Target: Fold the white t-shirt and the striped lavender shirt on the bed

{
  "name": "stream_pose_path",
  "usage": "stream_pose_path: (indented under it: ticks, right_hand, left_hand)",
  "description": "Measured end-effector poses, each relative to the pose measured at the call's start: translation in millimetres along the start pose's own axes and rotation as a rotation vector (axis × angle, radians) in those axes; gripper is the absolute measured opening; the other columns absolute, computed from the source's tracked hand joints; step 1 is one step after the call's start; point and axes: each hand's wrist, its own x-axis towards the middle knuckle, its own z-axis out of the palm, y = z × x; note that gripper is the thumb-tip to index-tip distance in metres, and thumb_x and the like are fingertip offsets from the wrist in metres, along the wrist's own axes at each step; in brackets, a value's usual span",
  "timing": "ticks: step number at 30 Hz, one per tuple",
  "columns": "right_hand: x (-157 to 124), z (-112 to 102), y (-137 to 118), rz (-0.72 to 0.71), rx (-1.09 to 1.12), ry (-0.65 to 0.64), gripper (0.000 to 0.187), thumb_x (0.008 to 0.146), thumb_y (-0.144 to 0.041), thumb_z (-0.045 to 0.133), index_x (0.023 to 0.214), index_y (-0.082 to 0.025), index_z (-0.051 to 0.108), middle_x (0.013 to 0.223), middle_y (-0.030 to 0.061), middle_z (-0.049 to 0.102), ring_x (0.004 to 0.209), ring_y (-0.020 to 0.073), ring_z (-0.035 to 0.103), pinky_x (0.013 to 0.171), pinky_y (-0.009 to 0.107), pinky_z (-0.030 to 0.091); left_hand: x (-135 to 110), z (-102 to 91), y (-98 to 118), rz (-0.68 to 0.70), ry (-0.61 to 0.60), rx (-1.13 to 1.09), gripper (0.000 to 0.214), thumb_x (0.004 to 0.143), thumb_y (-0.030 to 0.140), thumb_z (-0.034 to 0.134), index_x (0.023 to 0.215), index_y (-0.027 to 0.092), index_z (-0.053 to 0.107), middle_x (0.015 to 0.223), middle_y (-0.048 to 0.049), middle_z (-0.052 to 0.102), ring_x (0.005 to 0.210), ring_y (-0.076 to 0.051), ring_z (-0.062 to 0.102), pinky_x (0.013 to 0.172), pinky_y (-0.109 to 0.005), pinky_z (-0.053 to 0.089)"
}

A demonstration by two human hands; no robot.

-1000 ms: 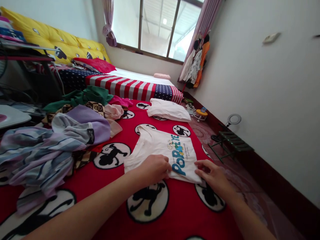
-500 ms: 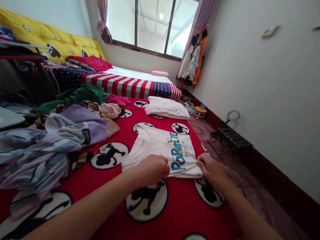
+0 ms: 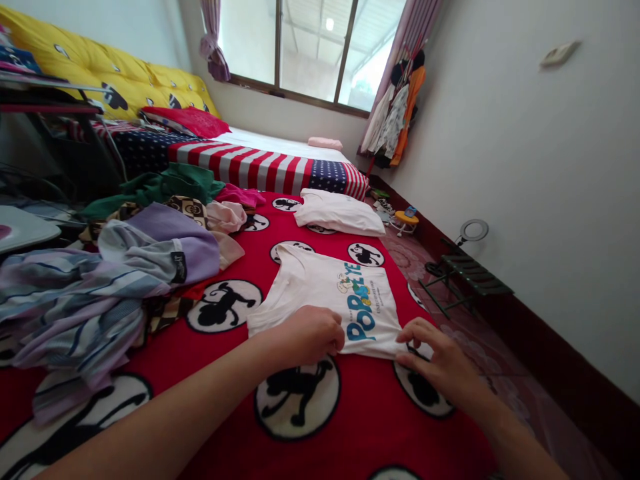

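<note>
white popeye t-shirt point(image 3: 320, 293) lies flat at six o'clock on the red blanket point(image 3: 165, 353); left fingers point(image 3: 333, 340) curl on its hem, grip unclear; right fingers point(image 3: 415, 330) open at its corner. smoothing looks in hand; the hem needs squaring next.

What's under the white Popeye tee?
The white Popeye T-shirt lies on a red printed bedcover; a black-figure circle runs under its collar edge. The bedcover directly beneath is hidden, so anything else there can't be seen.
</note>
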Motion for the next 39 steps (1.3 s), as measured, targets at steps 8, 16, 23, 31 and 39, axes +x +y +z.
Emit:
stream_pose_path:
  ticks: [8,16,23,31,39]
  right_hand:
    - [-10.1,-2.8,-1.2,-0.116,-0.028,0.037,0.018,0.089,-0.030,0.051,0.075,-0.022,0.061,0.084,0.0052,0.061,0.082,0.0195,0.057,0.076,0.032,0.043]
    - [5.3,-9.0,-9.0,0.075,-0.127,-0.002,0.025,0.085,-0.044,0.054,0.077,-0.023,0.065,0.083,0.0040,0.066,0.073,0.0183,0.059,0.066,0.029,0.042]
    - [40.8,2.2,-3.4,0.453,-0.375,0.026,0.043,0.081,-0.062,0.048,0.075,-0.024,0.067,0.083,0.0085,0.071,0.075,0.0273,0.064,0.054,0.031,0.034]
    - [65.3,22.3,-8.8,0.336,0.094,0.296,0.024,0.072,-0.046,0.060,0.070,-0.023,0.055,0.071,0.0051,0.066,0.067,0.0223,0.063,0.060,0.031,0.046]
    - [73.1,19.8,-26.2,0.515,0.816,0.212,0.047,0.057,-0.034,0.077,0.099,-0.016,0.066,0.091,0.0097,0.074,0.077,0.0281,0.071,0.066,0.037,0.058]
  left_hand:
    - [-2.8,-8.7,0.1,0.027,0.018,-0.062,0.015,0.080,0.016,0.060,0.078,0.024,0.072,0.083,0.0016,0.068,0.078,-0.012,0.062,0.066,-0.019,0.040]
    - [-1.5,-12.8,-3.3,-0.027,0.121,-0.162,0.026,0.086,0.040,0.058,0.101,0.023,0.072,0.100,-0.0056,0.070,0.087,-0.017,0.064,0.077,-0.023,0.045]
    - [-1.7,25.6,-50.2,-0.310,0.267,0.139,0.067,0.090,0.061,0.038,0.144,0.021,0.038,0.153,-0.0134,0.028,0.143,-0.034,0.016,0.114,-0.052,0.007]
    - [-3.2,30.2,-49.8,-0.321,0.274,0.185,0.070,0.090,0.066,0.029,0.146,0.023,0.035,0.155,-0.0128,0.023,0.144,-0.032,0.015,0.114,-0.052,0.009]
    - [-5.4,13.5,-62.2,-0.358,0.332,0.058,0.068,0.089,0.063,0.037,0.144,0.023,0.037,0.153,-0.0127,0.028,0.142,-0.028,0.024,0.115,-0.046,0.020]
